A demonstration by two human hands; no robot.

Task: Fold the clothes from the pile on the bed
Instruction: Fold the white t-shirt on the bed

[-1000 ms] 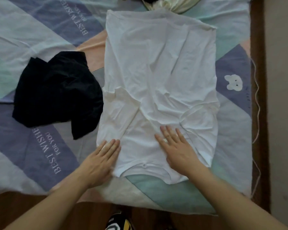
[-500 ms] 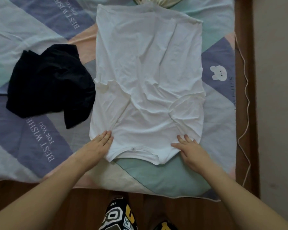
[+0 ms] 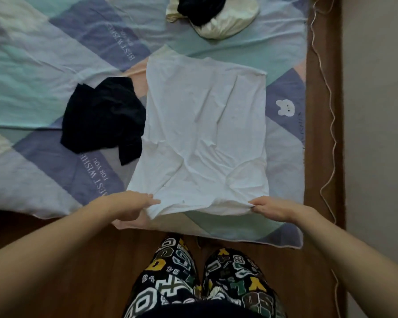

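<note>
Both hands, the left hand (image 3: pixel 133 203) and right hand (image 3: pixel 274 208), pinched the white shirt (image 3: pixel 205 138) at the bed's (image 3: pixel 32 65) near edge. Uneven lifting might undo its tucked sleeves.

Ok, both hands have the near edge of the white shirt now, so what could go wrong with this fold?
1. The left hand and right hand pinch only the near corners of the white shirt; the tucked-in sleeves may slip out when the edge lifts.
2. The black garment touches the shirt's left side and could get dragged or caught in the fold.
3. The shirt is visibly wrinkled, so the creases might get folded in.
</note>
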